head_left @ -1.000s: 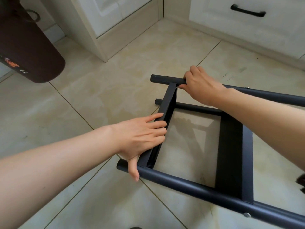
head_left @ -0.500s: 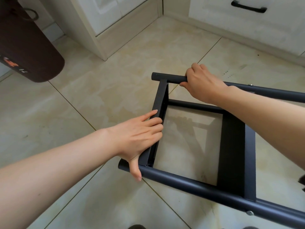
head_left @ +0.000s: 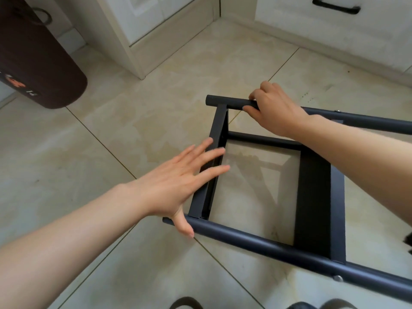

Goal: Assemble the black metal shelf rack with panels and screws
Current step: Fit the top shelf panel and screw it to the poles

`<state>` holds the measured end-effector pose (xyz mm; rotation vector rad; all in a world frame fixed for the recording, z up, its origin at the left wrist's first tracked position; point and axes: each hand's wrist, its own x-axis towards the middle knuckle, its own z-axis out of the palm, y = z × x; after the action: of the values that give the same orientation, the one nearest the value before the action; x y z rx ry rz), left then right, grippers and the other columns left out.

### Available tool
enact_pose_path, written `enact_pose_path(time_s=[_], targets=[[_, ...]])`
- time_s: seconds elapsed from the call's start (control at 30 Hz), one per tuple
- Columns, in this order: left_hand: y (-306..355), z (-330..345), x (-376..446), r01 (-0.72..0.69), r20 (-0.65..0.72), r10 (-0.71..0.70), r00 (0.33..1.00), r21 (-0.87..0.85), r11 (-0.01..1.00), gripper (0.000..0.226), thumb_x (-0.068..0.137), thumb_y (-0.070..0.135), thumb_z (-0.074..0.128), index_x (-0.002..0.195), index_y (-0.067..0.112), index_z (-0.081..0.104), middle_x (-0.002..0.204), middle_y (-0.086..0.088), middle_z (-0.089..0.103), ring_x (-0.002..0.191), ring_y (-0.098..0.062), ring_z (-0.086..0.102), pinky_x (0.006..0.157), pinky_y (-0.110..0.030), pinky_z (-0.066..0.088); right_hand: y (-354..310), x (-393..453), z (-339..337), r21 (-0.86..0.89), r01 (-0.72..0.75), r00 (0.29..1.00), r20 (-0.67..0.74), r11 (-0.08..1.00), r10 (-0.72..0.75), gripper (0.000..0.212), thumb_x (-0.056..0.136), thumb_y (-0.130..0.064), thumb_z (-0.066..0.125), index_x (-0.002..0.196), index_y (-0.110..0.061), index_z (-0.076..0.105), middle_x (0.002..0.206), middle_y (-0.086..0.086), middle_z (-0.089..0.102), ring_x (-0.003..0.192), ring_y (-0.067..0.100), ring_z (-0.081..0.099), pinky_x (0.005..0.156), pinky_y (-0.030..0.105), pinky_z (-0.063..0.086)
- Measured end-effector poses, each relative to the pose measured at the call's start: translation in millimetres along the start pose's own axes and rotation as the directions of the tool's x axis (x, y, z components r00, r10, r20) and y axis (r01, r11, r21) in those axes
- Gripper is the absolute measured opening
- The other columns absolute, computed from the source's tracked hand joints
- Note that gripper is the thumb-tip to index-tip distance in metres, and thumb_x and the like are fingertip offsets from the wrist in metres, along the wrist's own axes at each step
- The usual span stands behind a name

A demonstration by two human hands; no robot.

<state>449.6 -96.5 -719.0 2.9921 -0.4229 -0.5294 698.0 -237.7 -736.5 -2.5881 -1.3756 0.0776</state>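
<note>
We have the rack (head_left: 263, 197) lying on its side on the floor (head_left: 156, 108), part-built, its end frame nearest us and the long tubes running off the right edge. Our right hand (head_left: 275, 109) is clenched round the far tube (head_left: 229, 102), just inside its free end, steadying the whole frame. Our left hand (head_left: 178, 181) is spread with straight fingers over the end panel (head_left: 209, 175), grasping nothing; the thumb lies against the near tube (head_left: 267, 244), and from this angle we cannot say for sure whether the fingers press the panel or hover just above it.

We judge the step in hand to be seating or squaring this end panel between the two tubes. A second panel (head_left: 312, 197) sits further along, and screw heads show on the tubes near the right edge, so that part looks fastened. We see no screw at the end panel's joints, though the hand hides part of them. The next move likely calls for holding the panel flush to the tubes, lining up its holes, and fetching a screw, with the right hand keeping the frame from rocking.

The floor is glossy beige tile with dark grout lines. White cabinets (head_left: 334, 30) line the far side, one drawer with a black handle (head_left: 336, 8). A dark brown bin (head_left: 38, 70) stands at the left.
</note>
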Motion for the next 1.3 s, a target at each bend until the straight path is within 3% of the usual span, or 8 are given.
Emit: enact_pose_path(time_s=[0.13, 0.27, 0.4, 0.5, 0.7, 0.9, 1.03, 1.3], targets=[[9.5, 15.7, -19.0, 0.325, 0.119, -0.302, 0.946, -0.362, 0.874, 0.162, 0.047, 0.063, 0.091, 0.142, 0.046, -0.04, 0.155, 0.014, -0.043, 0.152, -0.012, -0.013, 0.117, -0.024, 0.005, -10.5, -7.6, -2.3, 0.179, -0.009, 0.996, -0.082, 0.984, 0.024, 0.038, 0.106, -0.024, 0.037, 0.129, -0.001, 0.057, 0.116, 0.015, 0.053, 0.109, 0.031, 0.048, 0.091, 0.039, 0.041], [15.1, 20.4, -25.5, 0.502, 0.349, -0.363, 0.864, -0.53, 0.684, 0.144, 0.065, 0.047, 0.09, 0.154, 0.039, -0.023, 0.167, 0.009, 0.011, 0.15, -0.011, 0.022, 0.115, -0.021, 0.025, -32.4, -38.6, -0.6, 0.362, 0.021, 0.976, -0.209, 0.932, 0.059, 0.032, 0.103, -0.011, 0.042, 0.127, -0.003, 0.063, 0.101, 0.01, 0.058, 0.093, 0.025, 0.054, 0.08, 0.033, 0.044], [16.9, 13.0, -23.1, 0.448, 0.374, -0.256, 0.892, -0.643, 0.621, 0.115, 0.075, 0.028, 0.088, 0.157, 0.04, 0.009, 0.153, 0.017, 0.043, 0.135, -0.002, 0.045, 0.111, -0.03, 0.043, -56.4, -78.4, 11.9, 0.56, -0.158, 0.987, 0.07, 0.813, 0.143, 0.03, 0.099, -0.015, 0.056, 0.128, -0.014, 0.058, 0.089, -0.002, 0.07, 0.091, 0.016, 0.064, 0.085, 0.029, 0.05], [17.1, 12.5, -25.4, 0.431, 0.405, -0.184, 0.895, -0.684, 0.589, 0.111, 0.084, 0.022, 0.081, 0.156, 0.045, 0.0, 0.15, 0.023, 0.044, 0.099, -0.007, 0.065, 0.097, -0.027, 0.051, -70.9, -102.4, 19.8, 0.623, -0.309, 0.94, 0.316, 0.718, 0.129, 0.016, 0.094, -0.019, 0.065, 0.109, -0.013, 0.064, 0.082, 0.0, 0.073, 0.079, 0.012, 0.069, 0.079, 0.033, 0.059], [14.5, 19.8, -33.1, 0.379, 0.37, -0.137, 0.919, -0.729, 0.57, 0.107, 0.089, 0.028, 0.075, 0.157, 0.043, -0.007, 0.158, 0.018, 0.035, 0.12, 0.021, 0.021, 0.085, -0.002, 0.036, -89.2, -128.8, 39.0, 0.716, -0.657, 0.743, 0.669, 0.237, 0.039, 0.011, 0.092, -0.011, 0.068, 0.088, -0.001, 0.069, 0.081, 0.013, 0.076, 0.061, 0.013, 0.068, 0.062, 0.024, 0.059], [16.6, 19.2, -36.6, 0.382, 0.369, -0.139, 0.919, -0.743, 0.549, 0.104, 0.089, 0.03, 0.073, 0.154, 0.049, -0.006, 0.158, 0.024, 0.031, 0.112, 0.02, 0.052, 0.092, -0.005, 0.038, -94.9, -140.6, 55.8, 0.574, -0.814, 0.576, 0.818, -0.09, 0.015, 0.012, 0.086, -0.016, 0.074, 0.085, -0.004, 0.07, 0.072, 0.007, 0.065, 0.055, 0.008, 0.057, 0.056, 0.02, 0.052], [17.1, 22.9, -37.6, 0.366, 0.342, -0.143, 0.929, -0.785, 0.5, 0.106, 0.089, 0.022, 0.074, 0.154, 0.05, -0.005, 0.155, 0.029, 0.03, 0.12, 0.026, 0.038, 0.085, 0.002, 0.036, -93.0, -140.0, 58.6, 0.463, -0.837, 0.509, 0.854, -0.291, -0.105, 0.011, 0.088, -0.009, 0.07, 0.088, 0.002, 0.07, 0.065, 0.007, 0.061, 0.052, 0.011, 0.055, 0.053, 0.02, 0.053], [16.9, 23.3, -37.4, 0.408, 0.346, -0.218, 0.912, -0.805, 0.431, 0.127, 0.085, 0.016, 0.079, 0.126, 0.082, -0.021, 0.136, 0.029, 0.033, 0.094, -0.001, 0.069, 0.077, -0.004, 0.043, -91.8, -132.6, 64.9, 0.391, -0.867, 0.473, 0.842, -0.308, -0.262, 0.01, 0.092, -0.007, 0.065, 0.094, 0.002, 0.068, 0.084, 0.016, 0.069, 0.065, 0.014, 0.068, 0.066, 0.024, 0.059]])
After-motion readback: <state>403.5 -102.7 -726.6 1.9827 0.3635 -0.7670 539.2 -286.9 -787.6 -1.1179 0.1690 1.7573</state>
